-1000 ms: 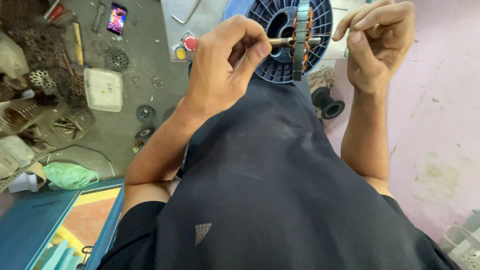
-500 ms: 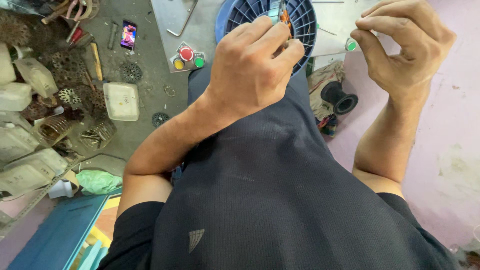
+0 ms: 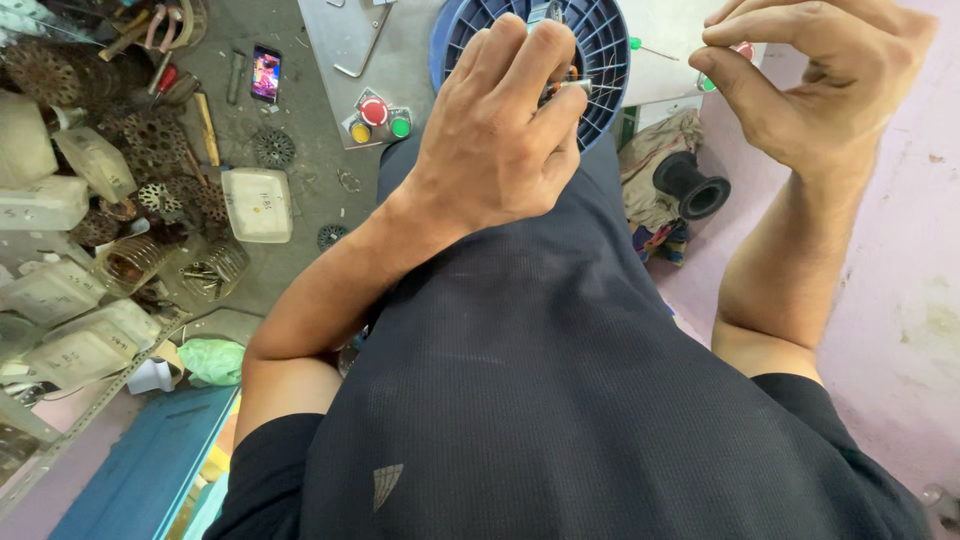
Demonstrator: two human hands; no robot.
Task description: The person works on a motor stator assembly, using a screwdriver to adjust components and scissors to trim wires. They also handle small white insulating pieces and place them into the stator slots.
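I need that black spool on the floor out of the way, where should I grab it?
Grip the black spool by its narrow waist between the two flanges, coming from above. It lies tilted with one open flange facing up and cloth behind it, so the flanges would likely keep fingers from slipping.

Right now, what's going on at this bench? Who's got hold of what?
A person in a dark shirt works with both bare hands above a blue ribbed spool. The left hand is closed around a small metal part with coppery windings, held over the spool. The right hand is raised to the side, fingers pinched together; what it pinches is too fine to tell. On the floor lie a control box with red, yellow and green buttons, a phone, a white tub and a black bobbin.
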